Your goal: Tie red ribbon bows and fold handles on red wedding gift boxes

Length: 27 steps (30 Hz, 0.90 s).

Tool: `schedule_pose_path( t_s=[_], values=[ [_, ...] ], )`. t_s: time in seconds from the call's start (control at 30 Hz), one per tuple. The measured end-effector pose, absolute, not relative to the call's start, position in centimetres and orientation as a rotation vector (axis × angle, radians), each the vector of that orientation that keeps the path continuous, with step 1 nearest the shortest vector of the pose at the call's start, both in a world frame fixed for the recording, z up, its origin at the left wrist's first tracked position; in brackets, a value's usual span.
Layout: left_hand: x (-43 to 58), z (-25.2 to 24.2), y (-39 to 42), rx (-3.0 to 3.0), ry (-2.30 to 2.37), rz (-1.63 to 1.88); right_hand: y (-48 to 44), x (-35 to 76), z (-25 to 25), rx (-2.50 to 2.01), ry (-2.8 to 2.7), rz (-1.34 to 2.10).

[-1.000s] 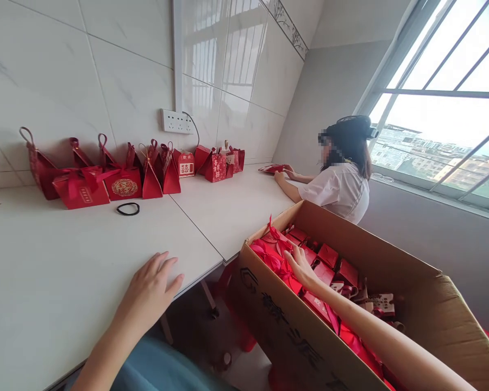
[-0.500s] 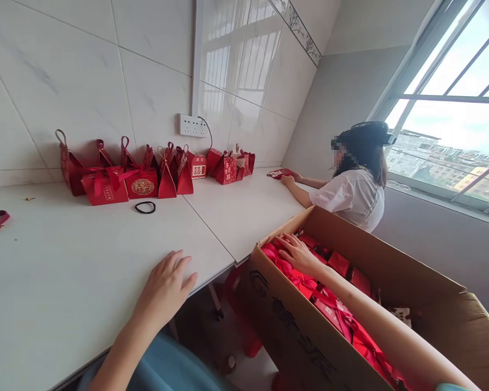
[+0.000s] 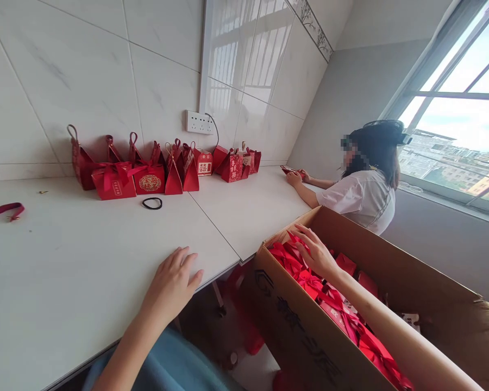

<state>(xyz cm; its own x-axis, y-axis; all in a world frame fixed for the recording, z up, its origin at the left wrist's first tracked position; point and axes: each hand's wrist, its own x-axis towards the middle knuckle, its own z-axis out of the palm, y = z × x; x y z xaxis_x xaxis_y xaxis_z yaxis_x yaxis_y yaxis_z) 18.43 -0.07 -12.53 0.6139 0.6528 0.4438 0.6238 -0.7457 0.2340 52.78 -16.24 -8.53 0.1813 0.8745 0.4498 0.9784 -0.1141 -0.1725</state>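
My left hand rests flat on the white table near its front edge, fingers spread, with nothing in it. Inside a large cardboard box, my right hand is over the red gift boxes at the far left corner. Its fingers are stretched out and apart beside a red ribbon bow; whether they touch the ribbon I cannot tell. Several red gift boxes with ribbons are packed along the near wall. More plain red boxes lie partly hidden behind my right arm.
Several red gift boxes stand along the tiled wall. A black elastic band and a dark red strap lie on the table. A co-worker in a white shirt leans at the far end, hands on a red item. A socket strip is on the wall.
My right hand has lifted slightly off the ribbons, and a ribbon end now stands up by its fingers. My left hand stays on the table. The co-worker's red item has tilted. The view has turned slightly left.
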Motion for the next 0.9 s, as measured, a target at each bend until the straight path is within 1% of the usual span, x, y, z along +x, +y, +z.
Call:
schedule_pose_path(
  t_s=[0.07,0.2,0.3,0.43,0.53,0.63,0.7,0.77,0.8,0.83,0.9],
  values=[
    [18.5,-12.7,0.0,2.776,1.090,0.819,-16.3,53.0,-8.9,-2.119,-1.698,-0.379],
    [18.5,-12.9,0.1,2.788,1.086,0.843,-15.8,52.7,-9.7,-2.272,-2.038,-0.091],
    [18.5,-12.9,0.0,2.798,1.084,0.841,-15.4,52.1,-9.5,-2.153,-2.213,-0.111],
    [18.5,-12.7,-0.1,2.802,1.092,0.817,-15.2,51.7,-8.6,-1.939,-2.253,-0.170],
    [18.5,-12.6,-0.2,2.795,1.088,0.812,-15.6,50.8,-6.4,-1.817,-2.154,-0.231],
    [18.6,-12.6,-0.2,2.792,1.086,0.819,-17.5,47.7,-2.6,-1.703,-2.068,-0.308],
    [18.6,-12.5,-0.2,2.792,1.092,0.818,-19.9,44.1,-0.4,-1.638,-2.137,-0.252],
    [18.7,-12.3,-0.3,2.799,1.101,0.800,-22.7,40.0,0.1,-1.574,-2.232,-0.043],
    [18.7,-12.2,-0.4,2.802,1.107,0.780,-24.0,38.2,-0.5,-1.578,-2.271,0.182],
    [18.7,-11.9,-0.5,2.802,1.113,0.754,-25.1,36.6,-1.7,-1.568,-2.293,0.407],
    [18.8,-11.4,-0.8,2.795,1.122,0.695,-26.5,34.6,-5.6,-1.824,-2.192,0.785]
  ],
)
